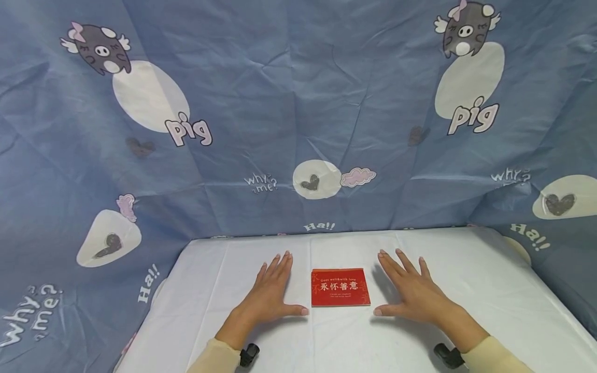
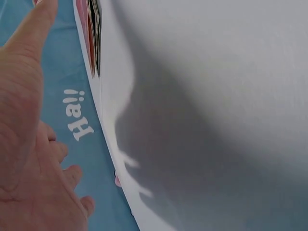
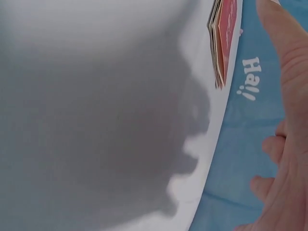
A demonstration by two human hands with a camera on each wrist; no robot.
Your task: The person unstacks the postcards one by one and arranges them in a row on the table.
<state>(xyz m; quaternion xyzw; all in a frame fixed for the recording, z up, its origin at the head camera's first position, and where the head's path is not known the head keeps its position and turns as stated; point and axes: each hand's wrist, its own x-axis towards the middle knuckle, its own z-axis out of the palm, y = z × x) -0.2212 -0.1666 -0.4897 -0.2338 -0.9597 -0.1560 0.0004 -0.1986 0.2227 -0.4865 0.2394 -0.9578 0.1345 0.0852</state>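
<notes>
A small stack of red cards (image 1: 340,299) with white Chinese characters and small lettering lies flat on the white table, between the hands. Its layered edges show in both wrist views, as folded cards (image 2: 90,45) at the top of the left one and cards (image 3: 223,45) at the top of the right one. To the left of the stack, my left hand (image 1: 268,296) is spread palm down, thumb pointing toward the stack's near left corner. My right hand (image 1: 414,295) mirrors it on the right. Neither hand holds anything, and both cast shadows on the cloth.
A white cloth (image 1: 224,290) covers the table. Blue fabric (image 1: 261,103) printed with pigs and lettering hangs behind it and along both sides. Each wrist wears a small black camera, one at the left (image 1: 249,355) and one at the right (image 1: 449,356).
</notes>
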